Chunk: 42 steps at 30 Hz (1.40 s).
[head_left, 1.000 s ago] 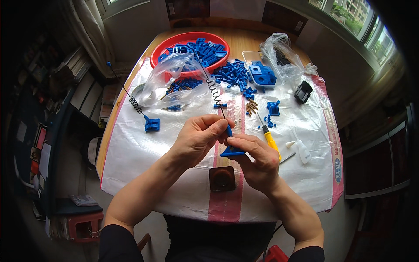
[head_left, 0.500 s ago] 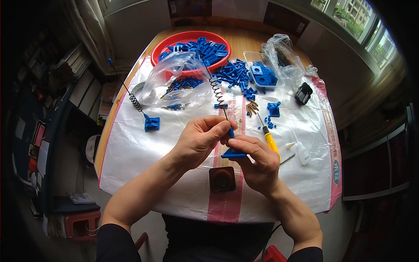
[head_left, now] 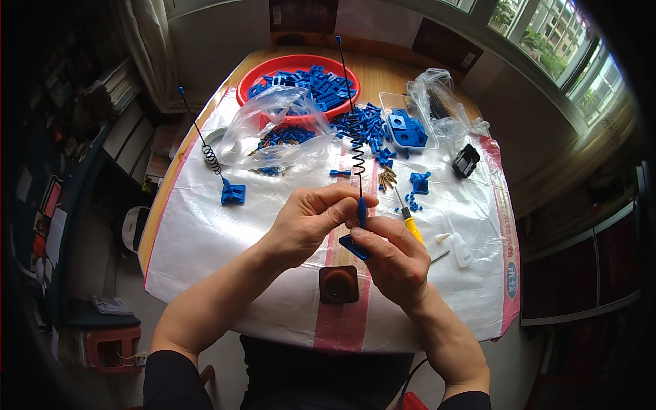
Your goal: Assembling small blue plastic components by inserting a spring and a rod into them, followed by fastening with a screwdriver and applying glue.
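— Spring antenna: are we seating it?
— We're pinching its stem with the left hand, while the right hand is gripping the blue base above the table. One finished antenna is standing aside; blue parts are waiting.

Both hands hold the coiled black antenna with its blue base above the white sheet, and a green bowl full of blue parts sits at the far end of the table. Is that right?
Not quite: the bowl is red, not green, as the head view shows. The rest holds: the left hand and right hand hold the coiled black antenna with its blue base above the white sheet, and the bowl of blue parts sits at the far end.
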Each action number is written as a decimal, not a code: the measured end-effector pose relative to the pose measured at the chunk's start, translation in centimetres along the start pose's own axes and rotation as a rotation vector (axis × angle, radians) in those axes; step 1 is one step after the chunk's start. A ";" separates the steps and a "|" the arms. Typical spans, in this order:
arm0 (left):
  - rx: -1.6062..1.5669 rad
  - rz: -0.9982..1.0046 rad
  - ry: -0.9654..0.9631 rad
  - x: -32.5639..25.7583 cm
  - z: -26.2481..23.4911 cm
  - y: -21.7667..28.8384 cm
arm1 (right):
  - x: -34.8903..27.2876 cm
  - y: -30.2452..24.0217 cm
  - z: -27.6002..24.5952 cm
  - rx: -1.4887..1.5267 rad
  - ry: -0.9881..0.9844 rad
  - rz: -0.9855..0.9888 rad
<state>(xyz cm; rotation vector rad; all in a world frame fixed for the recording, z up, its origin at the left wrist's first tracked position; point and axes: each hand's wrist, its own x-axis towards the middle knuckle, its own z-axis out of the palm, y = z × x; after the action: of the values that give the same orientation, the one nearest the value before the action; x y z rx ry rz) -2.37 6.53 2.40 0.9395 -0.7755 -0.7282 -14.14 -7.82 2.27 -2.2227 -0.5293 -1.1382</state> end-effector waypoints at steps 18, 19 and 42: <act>-0.028 0.029 -0.022 -0.2 0.7 0.1 | -0.3 0.1 0.0 -0.045 0.073 0.005; -0.031 0.004 -0.023 -0.2 0.6 0.0 | -0.4 0.1 0.1 -0.039 0.082 0.009; -0.108 -0.079 0.020 -0.9 0.2 0.2 | -0.4 -0.2 0.8 -0.090 0.047 0.007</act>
<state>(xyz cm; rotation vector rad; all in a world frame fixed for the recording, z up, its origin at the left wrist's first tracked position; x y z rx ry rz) -3.00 7.27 2.42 0.8826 -0.6782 -0.8209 -14.01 -7.18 1.63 -2.2661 -0.4584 -1.2291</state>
